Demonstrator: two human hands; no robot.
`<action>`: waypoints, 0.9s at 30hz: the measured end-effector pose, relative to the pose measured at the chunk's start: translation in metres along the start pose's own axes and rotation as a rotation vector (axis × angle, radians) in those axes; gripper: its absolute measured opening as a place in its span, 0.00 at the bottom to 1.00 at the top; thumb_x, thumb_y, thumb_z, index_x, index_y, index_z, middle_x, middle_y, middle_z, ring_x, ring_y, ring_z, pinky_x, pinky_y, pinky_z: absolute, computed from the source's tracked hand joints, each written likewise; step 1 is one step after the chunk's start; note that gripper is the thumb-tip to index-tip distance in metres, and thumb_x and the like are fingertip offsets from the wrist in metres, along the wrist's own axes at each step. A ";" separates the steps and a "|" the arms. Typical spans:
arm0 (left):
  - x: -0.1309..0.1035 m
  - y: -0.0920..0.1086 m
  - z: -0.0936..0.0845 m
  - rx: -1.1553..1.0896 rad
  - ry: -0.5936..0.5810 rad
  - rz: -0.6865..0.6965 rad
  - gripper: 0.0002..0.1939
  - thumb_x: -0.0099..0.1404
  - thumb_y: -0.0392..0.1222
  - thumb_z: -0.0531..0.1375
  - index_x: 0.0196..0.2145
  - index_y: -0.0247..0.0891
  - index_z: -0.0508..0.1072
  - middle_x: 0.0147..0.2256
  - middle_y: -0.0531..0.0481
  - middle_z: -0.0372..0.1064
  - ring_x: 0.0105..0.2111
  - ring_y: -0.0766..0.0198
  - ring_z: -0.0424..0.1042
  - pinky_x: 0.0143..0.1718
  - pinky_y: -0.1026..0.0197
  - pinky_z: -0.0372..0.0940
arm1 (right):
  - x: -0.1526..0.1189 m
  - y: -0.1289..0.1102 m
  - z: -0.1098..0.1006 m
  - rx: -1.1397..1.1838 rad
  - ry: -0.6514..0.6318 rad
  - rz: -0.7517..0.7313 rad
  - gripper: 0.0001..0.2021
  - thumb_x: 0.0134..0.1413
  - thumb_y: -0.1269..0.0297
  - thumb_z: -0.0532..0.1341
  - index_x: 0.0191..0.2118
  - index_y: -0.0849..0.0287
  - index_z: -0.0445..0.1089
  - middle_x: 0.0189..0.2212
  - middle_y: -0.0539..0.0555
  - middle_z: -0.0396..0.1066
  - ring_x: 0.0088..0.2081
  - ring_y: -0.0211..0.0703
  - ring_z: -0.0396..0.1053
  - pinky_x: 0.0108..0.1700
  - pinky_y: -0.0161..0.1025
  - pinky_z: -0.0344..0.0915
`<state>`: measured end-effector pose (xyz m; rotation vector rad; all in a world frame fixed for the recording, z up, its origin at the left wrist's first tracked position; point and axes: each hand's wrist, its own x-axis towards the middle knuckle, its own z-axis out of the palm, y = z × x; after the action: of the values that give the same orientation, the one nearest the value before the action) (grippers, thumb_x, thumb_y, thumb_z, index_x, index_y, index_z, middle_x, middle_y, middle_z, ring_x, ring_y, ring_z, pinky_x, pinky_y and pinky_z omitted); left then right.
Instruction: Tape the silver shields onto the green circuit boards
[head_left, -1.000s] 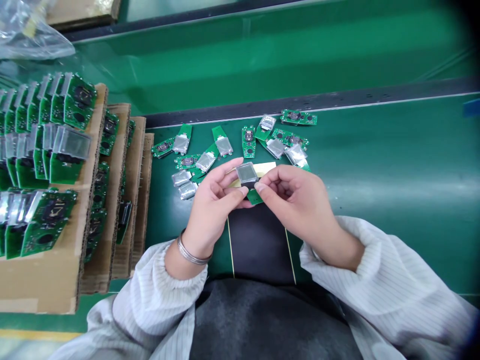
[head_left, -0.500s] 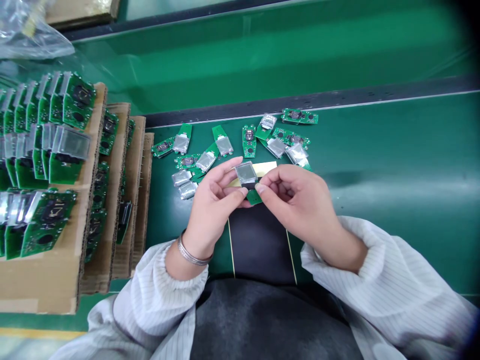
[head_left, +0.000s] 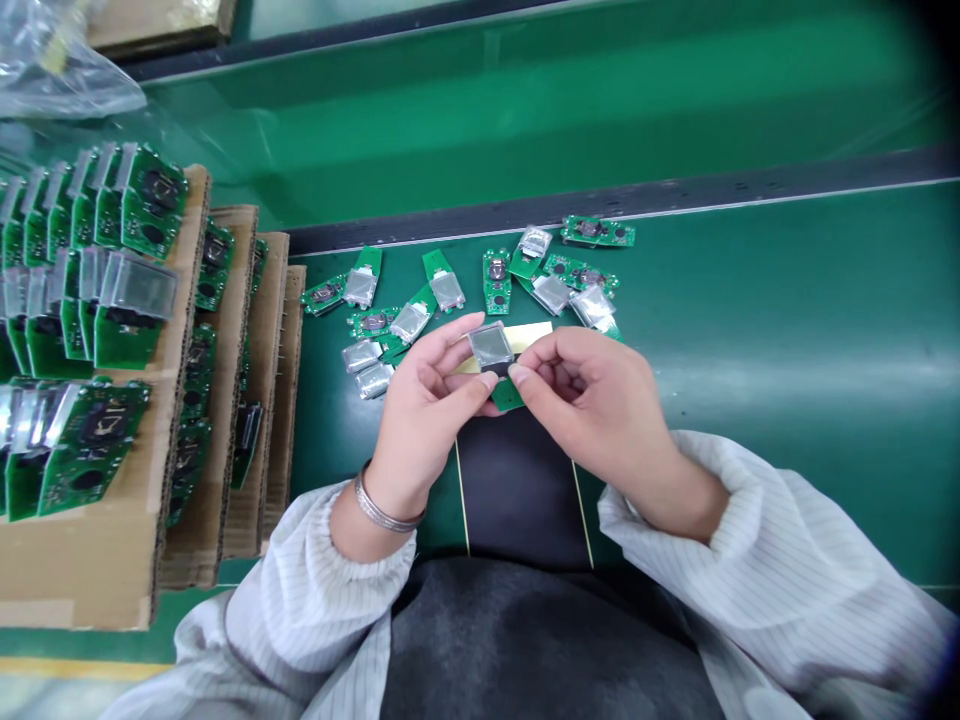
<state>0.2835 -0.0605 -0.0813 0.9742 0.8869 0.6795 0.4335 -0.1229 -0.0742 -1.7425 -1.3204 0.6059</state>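
Both hands, left [head_left: 435, 385] and right [head_left: 592, 395], pinch 1 screened board [head_left: 508, 394], likely light, stiff, fragile; edges best.

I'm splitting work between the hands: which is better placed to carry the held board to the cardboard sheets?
Likely the left: the left hand grips the held board and is nearer the cardboard sheets. The right hand, at the board's other side, is farther.
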 end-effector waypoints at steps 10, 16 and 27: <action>0.001 0.000 -0.001 0.015 0.010 0.039 0.26 0.59 0.35 0.69 0.55 0.41 0.74 0.50 0.45 0.79 0.42 0.59 0.80 0.32 0.66 0.76 | -0.001 -0.003 -0.003 0.059 -0.035 -0.001 0.05 0.52 0.73 0.62 0.29 0.55 0.69 0.22 0.47 0.67 0.23 0.36 0.63 0.25 0.36 0.58; -0.008 0.006 0.005 0.004 -0.003 0.030 0.25 0.59 0.35 0.69 0.54 0.42 0.75 0.53 0.44 0.78 0.33 0.64 0.79 0.29 0.64 0.76 | -0.005 -0.009 -0.008 0.087 -0.053 0.010 0.05 0.54 0.70 0.62 0.29 0.55 0.68 0.23 0.48 0.67 0.22 0.36 0.62 0.23 0.36 0.56; -0.012 0.006 0.007 0.000 -0.010 0.094 0.24 0.59 0.35 0.69 0.54 0.43 0.77 0.52 0.46 0.78 0.30 0.69 0.76 0.27 0.68 0.75 | -0.011 -0.016 -0.013 0.027 -0.036 -0.059 0.07 0.57 0.70 0.61 0.29 0.54 0.67 0.22 0.47 0.66 0.22 0.36 0.58 0.22 0.37 0.55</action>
<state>0.2833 -0.0707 -0.0706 1.0228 0.8368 0.7538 0.4316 -0.1358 -0.0553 -1.6713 -1.3778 0.6220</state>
